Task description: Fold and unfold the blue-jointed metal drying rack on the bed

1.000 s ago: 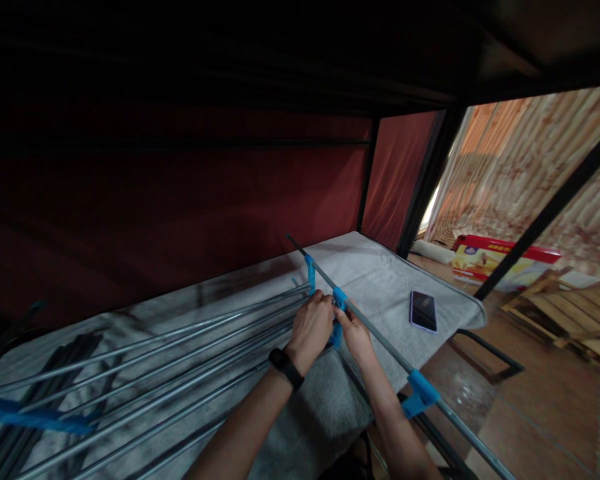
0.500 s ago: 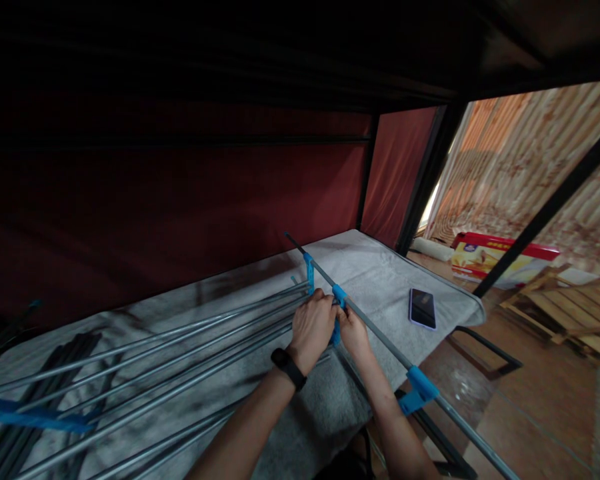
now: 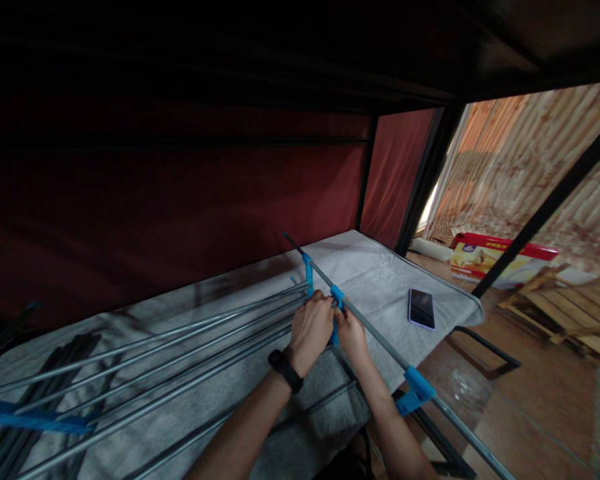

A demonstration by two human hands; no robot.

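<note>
Both of my hands meet at a blue plastic connector on a long grey metal pole, which slants from the back of the bed to the lower right. My left hand, with a black band on its wrist, has its fingers closed at the connector's left side, near the ends of several thin metal rods. My right hand pinches the connector from the right. The fingers hide the exact joint. Another blue connector sits farther up the pole, and a blue bracket sits lower down.
A grey blanket covers the bed. A phone lies on it at right. Dark tubes and a blue strip are at left. A black bed post stands beyond. On the floor are a red-yellow box and a wooden slatted piece.
A lower rod has shifted, and its end now shows below my right wrist. My hands stay at the same connector with barely any movement.
</note>
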